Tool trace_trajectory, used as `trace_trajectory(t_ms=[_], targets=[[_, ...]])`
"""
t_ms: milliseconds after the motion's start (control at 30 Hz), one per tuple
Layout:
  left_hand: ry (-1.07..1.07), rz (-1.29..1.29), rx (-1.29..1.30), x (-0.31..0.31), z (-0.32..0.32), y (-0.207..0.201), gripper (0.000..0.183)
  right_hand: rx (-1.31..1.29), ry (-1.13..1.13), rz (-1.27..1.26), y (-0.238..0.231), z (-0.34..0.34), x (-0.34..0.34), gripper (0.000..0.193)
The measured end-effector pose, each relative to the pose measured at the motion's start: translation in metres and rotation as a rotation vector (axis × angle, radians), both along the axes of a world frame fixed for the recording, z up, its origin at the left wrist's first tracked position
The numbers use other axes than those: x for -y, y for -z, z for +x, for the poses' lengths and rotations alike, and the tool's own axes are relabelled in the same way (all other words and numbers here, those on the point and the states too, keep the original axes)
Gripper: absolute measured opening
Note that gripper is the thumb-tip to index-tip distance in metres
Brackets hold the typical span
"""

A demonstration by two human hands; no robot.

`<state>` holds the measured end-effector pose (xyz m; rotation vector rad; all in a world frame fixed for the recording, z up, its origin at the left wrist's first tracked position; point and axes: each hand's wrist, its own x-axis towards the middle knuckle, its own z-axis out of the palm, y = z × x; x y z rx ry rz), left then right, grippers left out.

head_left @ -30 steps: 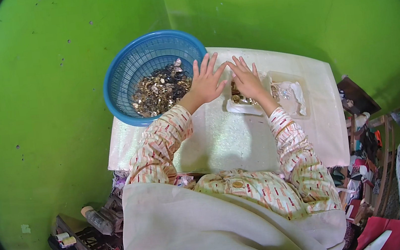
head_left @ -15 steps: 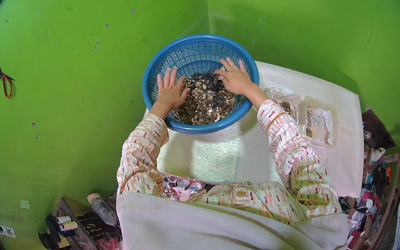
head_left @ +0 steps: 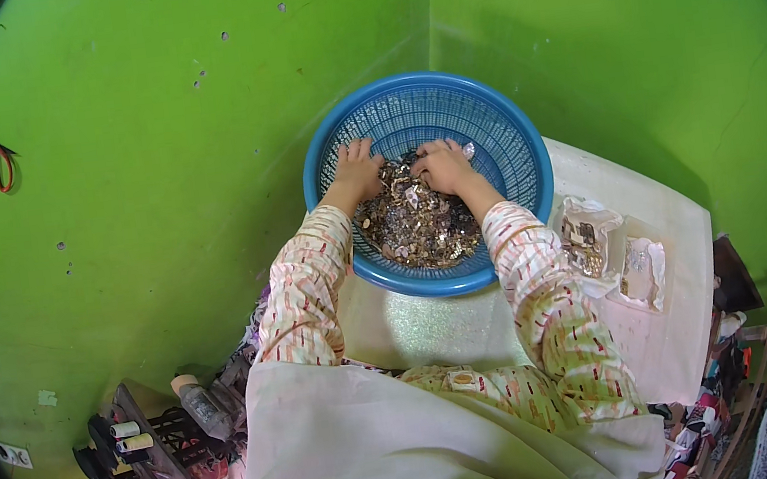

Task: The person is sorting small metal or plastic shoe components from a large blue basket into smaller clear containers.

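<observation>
Many shiny pieces (head_left: 420, 227) part-fill a blue basket (head_left: 437, 286)

The single view comes from a wide fisheye on the person's head, facing forward and steeply down over a pale draped cloth (head_left: 380, 441). It sits fairly near the left hand (head_left: 357, 172), right hand (head_left: 445, 167) and surface (head_left: 428, 325), yet reaches the green walls (head_left: 162, 228) behind; straight edges bend toward its dark rim.
</observation>
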<state>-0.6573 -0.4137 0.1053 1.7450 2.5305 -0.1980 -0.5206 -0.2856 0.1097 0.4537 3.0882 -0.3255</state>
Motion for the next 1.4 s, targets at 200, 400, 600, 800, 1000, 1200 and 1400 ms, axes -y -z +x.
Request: trace_trajectory(t_ms=[200,400,600,800,1000,1200,1400], targets=[[-0.026,0.020,0.045,-0.020,-0.068,0.008,0.039,-0.058,-0.139,0.055,0.034,-0.055,-0.025,0.022],[-0.037,0.067,0.079,-0.017,-0.103,0.011,0.040,0.014,-0.197,0.239,0.042,-0.104,-0.014,0.010],[0.050,0.019,0.148,-0.046,-0.018,0.009,0.034,0.057,0.064,-0.079,0.032,-0.009,-0.044,0.010],[0.378,-0.017,0.306,-0.156,0.215,-0.015,0.026,-0.121,0.401,-0.470,0.017,0.257,-0.130,0.012],[0.676,-0.015,0.554,-0.254,0.429,-0.016,0.020,-0.304,0.638,-0.840,-0.005,0.488,-0.182,0.011],[0.746,0.020,0.778,-0.286,0.495,-0.020,0.019,-0.427,0.649,-0.974,-0.005,0.554,-0.194,0.010],[0.592,0.159,0.973,-0.295,0.469,-0.023,0.020,-0.650,0.616,-0.874,-0.014,0.525,-0.200,0.010]])
